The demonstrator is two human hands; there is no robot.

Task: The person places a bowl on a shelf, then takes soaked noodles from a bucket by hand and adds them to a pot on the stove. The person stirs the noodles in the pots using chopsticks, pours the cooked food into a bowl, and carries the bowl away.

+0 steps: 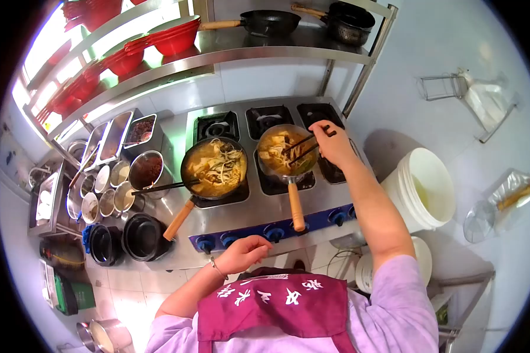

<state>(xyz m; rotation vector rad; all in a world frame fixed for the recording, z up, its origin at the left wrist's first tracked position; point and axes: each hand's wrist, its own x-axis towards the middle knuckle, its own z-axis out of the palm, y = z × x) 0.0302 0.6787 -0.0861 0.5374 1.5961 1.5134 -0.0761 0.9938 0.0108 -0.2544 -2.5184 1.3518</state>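
My right hand [331, 143] is closed on a pair of dark chopsticks [305, 154]. Their tips reach into the noodles and broth of the right pan [294, 178], which sits on a front burner with its wooden handle pointing toward me. My left hand [245, 254] hangs just in front of the stove's knobs, fingers curled in, with nothing visible in it. To the left, a dark pan [184, 170] of noodles, mushrooms and broth stands on another burner. Another pair of dark chopsticks [166, 187] lies across its rim.
The stove [185, 232] has several burners and blue knobs. Metal containers [149, 170] of ingredients and black bowls [141, 236] stand left. Above, a shelf [229, 54] bears red bowls [175, 38] and a wok [271, 22]. White buckets [419, 188] stand right.
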